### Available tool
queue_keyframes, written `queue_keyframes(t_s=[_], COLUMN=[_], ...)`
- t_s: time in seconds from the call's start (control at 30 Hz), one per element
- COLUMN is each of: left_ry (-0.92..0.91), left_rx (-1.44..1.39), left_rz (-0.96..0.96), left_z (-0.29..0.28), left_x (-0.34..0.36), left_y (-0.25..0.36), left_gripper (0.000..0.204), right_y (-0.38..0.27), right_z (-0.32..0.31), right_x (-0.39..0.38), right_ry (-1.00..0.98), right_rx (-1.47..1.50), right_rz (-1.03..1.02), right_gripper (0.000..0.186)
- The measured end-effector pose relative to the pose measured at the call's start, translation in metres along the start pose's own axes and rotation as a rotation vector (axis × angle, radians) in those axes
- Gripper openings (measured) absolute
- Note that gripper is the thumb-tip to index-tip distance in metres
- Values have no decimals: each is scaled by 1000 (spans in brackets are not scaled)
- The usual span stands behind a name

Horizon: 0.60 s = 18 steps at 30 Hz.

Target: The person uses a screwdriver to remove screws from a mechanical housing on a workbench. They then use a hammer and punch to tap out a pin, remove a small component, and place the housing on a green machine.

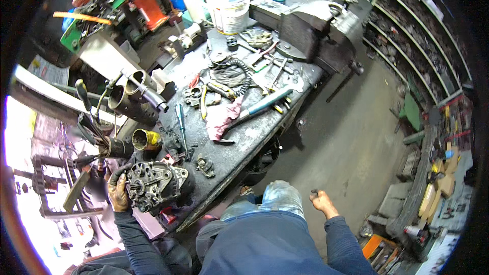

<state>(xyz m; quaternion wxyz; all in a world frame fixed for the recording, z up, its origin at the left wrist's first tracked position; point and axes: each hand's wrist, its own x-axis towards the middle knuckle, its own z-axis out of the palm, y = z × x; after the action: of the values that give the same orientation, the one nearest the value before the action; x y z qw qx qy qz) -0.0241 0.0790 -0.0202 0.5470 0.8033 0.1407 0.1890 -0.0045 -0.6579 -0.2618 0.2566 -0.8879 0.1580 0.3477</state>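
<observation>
My left hand [118, 191] is wrapped round the left side of a metal alternator [155, 182], which lies at the near left corner of the dark workbench [219, 173]. My right hand [323, 201] hangs over the floor beside my leg, fingers curled; whether the dark bit at its fingertips is an object I cannot make out. Close to the alternator are a small metal part [205, 165], a blue screwdriver [181, 122] and a yellow can [146, 140]. A pink rag [224, 117] and a long blue-handled tool [270, 99] lie farther along the bench.
A large vise [305, 35] is mounted at the bench's far right, near a white bucket [229, 12]. Metal tubes with tools [117, 104] stand along the left side. Concrete floor [351, 132] runs between bench and right-hand shelving [407, 30], with a cluttered low bench [428, 183] nearer.
</observation>
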Motion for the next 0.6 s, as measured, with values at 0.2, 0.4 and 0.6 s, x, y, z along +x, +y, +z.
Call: queue_keyframes(t_s=[0.2, 0.4, 0.6], left_ry=[109, 144, 480], left_rx=[-162, 60, -104], left_rz=[-189, -169, -368], left_z=[31, 39, 35], left_x=[2, -10, -40], left_y=[27, 48, 66], left_gripper=[26, 27, 55], right_y=[-195, -369, -417], right_z=[-111, -170, -199], right_x=[26, 52, 76], right_ry=[89, 103, -66], right_rx=[-95, -248, -414], right_rz=[-417, -1072, -1251], right_gripper=[50, 39, 39])
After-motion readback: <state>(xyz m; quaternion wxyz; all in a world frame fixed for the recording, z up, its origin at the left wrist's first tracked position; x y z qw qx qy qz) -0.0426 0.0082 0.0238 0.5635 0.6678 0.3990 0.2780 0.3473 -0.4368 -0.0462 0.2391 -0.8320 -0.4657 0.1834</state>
